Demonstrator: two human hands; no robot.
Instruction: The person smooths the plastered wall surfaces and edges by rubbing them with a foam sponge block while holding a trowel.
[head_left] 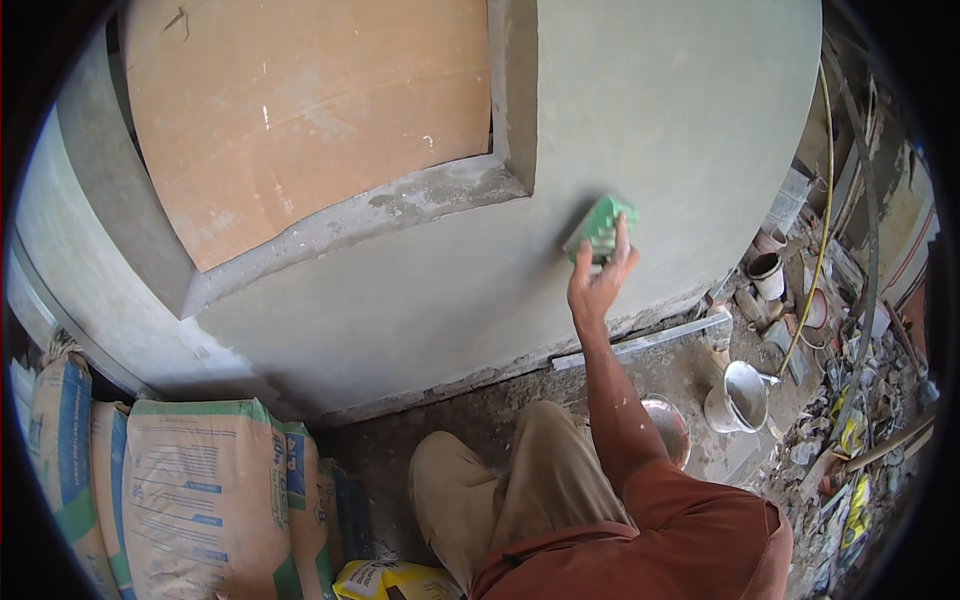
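My right hand is closed around a green sponge, a blurred, roughly rectangular block. The sponge lies against the grey plastered wall, a little right of the lower right corner of a window opening. From the lower right my bare forearm reaches up to it, below a rust-red sleeve. The wall around the sponge looks smooth and grey-green, with a paler patch at its lower left. My left hand is outside the picture.
An orange-brown board covers the window opening. Paper cement bags stand at the lower left. A white bucket, a round basin and a long straight bar lie to the right. Rubble and a yellow hose fill the far right.
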